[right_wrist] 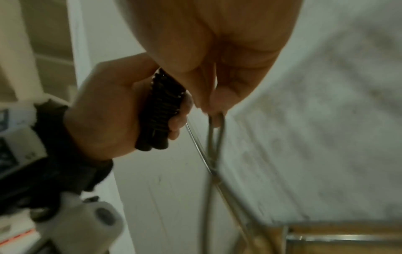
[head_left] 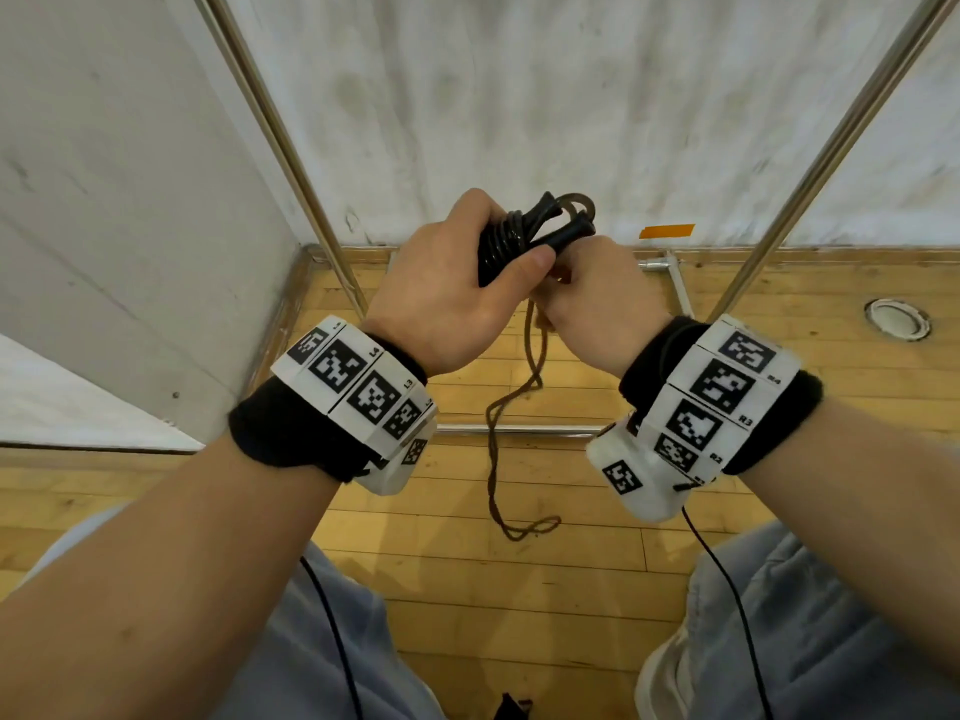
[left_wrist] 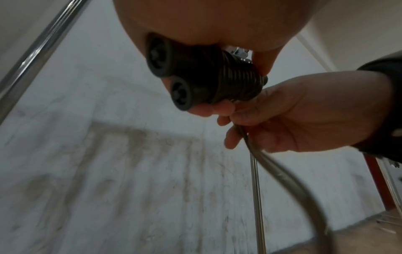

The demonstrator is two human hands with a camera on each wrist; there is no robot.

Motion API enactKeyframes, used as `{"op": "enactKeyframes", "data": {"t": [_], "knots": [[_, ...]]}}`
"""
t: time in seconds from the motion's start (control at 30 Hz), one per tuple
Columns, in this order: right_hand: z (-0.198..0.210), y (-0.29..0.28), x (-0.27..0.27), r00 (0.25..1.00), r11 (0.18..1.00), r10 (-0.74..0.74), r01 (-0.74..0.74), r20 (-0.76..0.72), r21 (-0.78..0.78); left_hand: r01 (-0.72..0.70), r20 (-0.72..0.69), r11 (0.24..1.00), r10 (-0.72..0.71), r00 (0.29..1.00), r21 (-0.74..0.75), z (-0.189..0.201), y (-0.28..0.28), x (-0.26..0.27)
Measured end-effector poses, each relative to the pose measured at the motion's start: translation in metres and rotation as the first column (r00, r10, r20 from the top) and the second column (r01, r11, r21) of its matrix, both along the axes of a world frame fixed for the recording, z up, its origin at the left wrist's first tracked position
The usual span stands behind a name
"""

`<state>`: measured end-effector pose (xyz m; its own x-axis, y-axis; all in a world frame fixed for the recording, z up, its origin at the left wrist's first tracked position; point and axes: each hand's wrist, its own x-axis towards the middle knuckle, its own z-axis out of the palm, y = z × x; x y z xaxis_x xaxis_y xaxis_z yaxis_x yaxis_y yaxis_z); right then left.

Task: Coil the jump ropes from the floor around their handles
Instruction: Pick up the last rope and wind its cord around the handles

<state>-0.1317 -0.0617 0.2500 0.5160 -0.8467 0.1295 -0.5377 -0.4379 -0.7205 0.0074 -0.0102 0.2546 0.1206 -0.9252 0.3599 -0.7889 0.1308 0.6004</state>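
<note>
In mid-air above the wood floor, between the two hands, the pair of black handles sits side by side with rope wound round them in close turns. The rest of the rope hangs doubled and twisted from under the handles, its looped end lying on the floor near the person's knees.

The left hand is wrapped round the bundle, thumb pressed across the coils and fingers curled behind. The right hand sits just right of it, its fingers pinching the doubled strand right below the handles.

Much of the winding looks done, though a fair length remains.

What could go wrong: if the right-hand pinch lets the strand go slack, the last turns may spring loose. The hanging part is twisted on itself, so it may kink or knot as it feeds up. The handles may also slide apart if the left grip eases.

Beyond stand metal poles and a pale wall with an orange tape strip.
</note>
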Motion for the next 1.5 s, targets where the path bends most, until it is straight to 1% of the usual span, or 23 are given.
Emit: {"op": "enactKeyframes", "data": {"t": [0.07, 0.17, 0.27, 0.33, 0.4, 0.5, 0.53, 0.67, 0.77, 0.87, 0.97, 1.07, 1.13, 1.2, 1.27, 1.33, 1.4, 1.5], "knots": [[-0.001, 0.006, 0.004, 0.995, 0.993, 0.035, -0.045, 0.094, 0.112, -0.008, -0.009, 1.000, 0.008, 1.000, -0.005, 0.000, -0.001, -0.001], [-0.001, 0.006, 0.005, 0.977, 0.971, 0.090, -0.129, 0.195, 0.199, -0.018, -0.038, 1.000, 0.018, 0.999, -0.020, 0.002, -0.002, -0.001], [-0.002, 0.001, 0.003, 0.983, 0.981, 0.066, -0.095, 0.170, 0.170, -0.069, -0.092, 0.995, 0.062, 0.994, -0.071, 0.005, -0.006, 0.007], [-0.005, 0.001, 0.004, 0.986, 0.983, 0.058, -0.084, 0.155, 0.165, -0.124, -0.060, 0.990, 0.120, 0.991, -0.067, 0.006, -0.009, 0.012], [-0.008, 0.003, 0.005, 0.992, 0.990, 0.071, -0.083, 0.104, 0.116, -0.157, 0.014, 0.987, 0.157, 0.987, -0.015, 0.004, -0.013, 0.018], [-0.011, 0.001, 0.004, 0.995, 0.995, 0.071, -0.075, -0.068, -0.061, -0.195, 0.117, 0.976, 0.184, 0.976, 0.096, 0.001, -0.015, 0.027], [-0.011, 0.000, 0.004, 0.991, 0.992, 0.079, -0.089, -0.110, -0.089, -0.198, 0.135, 0.974, 0.182, 0.974, 0.115, 0.000, -0.015, 0.029], [-0.010, 0.000, 0.004, 0.975, 0.985, 0.123, -0.144, -0.187, -0.100, -0.162, 0.220, 0.975, 0.125, 0.967, 0.155, -0.006, -0.016, 0.030], [-0.007, 0.000, 0.004, 0.958, 0.979, 0.147, -0.177, -0.247, -0.104, -0.147, 0.251, 0.959, 0.084, 0.964, 0.243, -0.009, -0.017, 0.029], [-0.007, 0.000, -0.002, 0.922, 0.974, 0.187, -0.218, -0.340, -0.054, -0.136, 0.289, 0.928, 0.032, 0.957, 0.348, -0.013, -0.017, 0.028], [-0.008, 0.002, -0.010, 0.900, 0.972, 0.219, -0.235, -0.377, 0.005, -0.136, 0.366, 0.879, -0.047, 0.929, 0.457, -0.018, -0.016, 0.025], [-0.007, 0.001, -0.015, 0.898, 0.972, 0.181, -0.225, -0.401, -0.067, -0.097, 0.392, 0.854, -0.131, 0.911, 0.511, -0.022, -0.015, 0.019], [-0.006, -0.002, -0.017, 0.909, 0.970, 0.130, -0.199, -0.395, -0.138, -0.056, 0.385, 0.853, -0.174, 0.906, 0.518, -0.024, -0.014, 0.012], [-0.007, -0.006, -0.018, 0.926, 0.970, 0.086, -0.163, -0.368, -0.183, 0.003, 0.363, 0.869, -0.210, 0.908, 0.496, -0.024, -0.014, 0.006], [-0.006, -0.011, -0.019, 0.947, 0.974, 0.039, -0.107, -0.318, -0.198, 0.048, 0.362, 0.892, -0.231, 0.903, 0.450, -0.023, -0.014, 0.001], [-0.004, -0.016, -0.021, 0.970, 0.977, 0.000, -0.051, -0.242, -0.205, 0.052, 0.375, 0.909, -0.222, 0.900, 0.414, -0.021, -0.014, -0.002], [-0.003, -0.019, -0.024, 0.988, 0.984, -0.009, -0.018, -0.154, -0.177, 0.045, 0.344, 0.920, -0.190, 0.919, 0.389, -0.021, -0.014, -0.004], [-0.002, -0.022, -0.025, 1.000, 0.998, -0.008, 0.007, -0.015, -0.065, 0.076, 0.253, 0.936, -0.170, 0.952, 0.343, -0.019, -0.011, -0.007]]}}
